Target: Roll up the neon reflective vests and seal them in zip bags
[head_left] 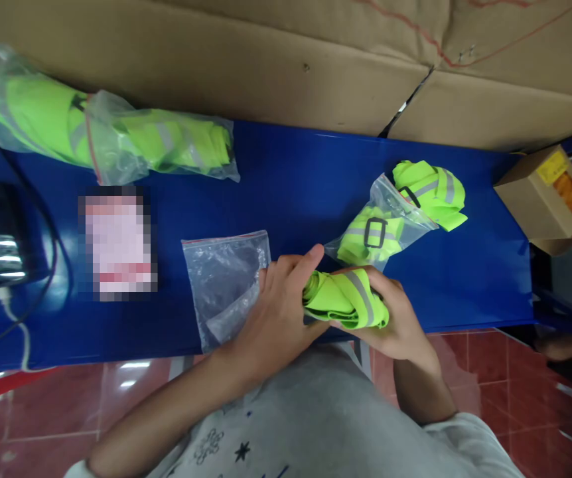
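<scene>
At the table's near edge I hold a folded neon-yellow reflective vest (pixel 348 299) with grey stripes. My right hand (pixel 400 318) is wrapped round its right end, thumb on top. My left hand (pixel 283 302) grips the left end, its thumb raised and the fingertips partly hidden. Under and beside my left hand lies a clear zip bag (pixel 223 279), flat on the table. Just beyond my hands, another clear bag (pixel 385 192) holds a yellow bundle (pixel 348 242) with a black buckle. A loose yellow roll (pixel 438 189) with grey stripes rests against that bag.
Bagged yellow vests (pixel 47 119) lie at the back left of the blue table (pixel 286 179). A blurred-out pinkish item (pixel 119 245) and a black device (pixel 2 239) with cables stand left. Large cardboard boxes (pixel 266 73) line the back; a small carton (pixel 545 192) stands right.
</scene>
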Demonstrator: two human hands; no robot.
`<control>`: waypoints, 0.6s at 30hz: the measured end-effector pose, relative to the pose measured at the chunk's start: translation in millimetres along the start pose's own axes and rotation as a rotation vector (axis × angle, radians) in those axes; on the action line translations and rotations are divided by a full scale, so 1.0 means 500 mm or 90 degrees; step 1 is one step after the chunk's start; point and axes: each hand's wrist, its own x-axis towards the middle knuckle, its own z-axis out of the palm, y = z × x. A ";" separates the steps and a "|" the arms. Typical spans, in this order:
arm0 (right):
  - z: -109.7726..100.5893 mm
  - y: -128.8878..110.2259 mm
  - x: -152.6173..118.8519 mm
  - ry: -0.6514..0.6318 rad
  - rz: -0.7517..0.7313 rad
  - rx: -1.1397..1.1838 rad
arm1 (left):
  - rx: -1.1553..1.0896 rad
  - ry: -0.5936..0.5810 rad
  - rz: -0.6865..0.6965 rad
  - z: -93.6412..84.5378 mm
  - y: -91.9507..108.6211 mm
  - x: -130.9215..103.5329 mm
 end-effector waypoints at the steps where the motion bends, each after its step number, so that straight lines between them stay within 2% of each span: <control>1: -0.001 -0.004 0.003 0.004 0.015 -0.009 | 0.011 -0.003 0.006 -0.003 0.002 0.001; 4: -0.004 -0.015 0.012 0.007 0.032 -0.043 | 0.045 -0.032 0.024 -0.011 0.004 0.007; 8: -0.010 -0.026 0.020 -0.041 0.059 -0.082 | 0.026 -0.079 0.053 -0.014 0.004 0.018; 11: -0.016 -0.027 0.026 -0.070 0.060 -0.123 | -0.007 -0.079 0.066 -0.009 0.005 0.022; 15: -0.023 -0.025 0.032 -0.063 0.004 -0.173 | -0.044 -0.066 0.067 -0.020 0.005 0.021; 18: -0.028 -0.025 0.032 -0.052 -0.058 -0.149 | -0.163 -0.123 0.048 -0.051 -0.003 0.026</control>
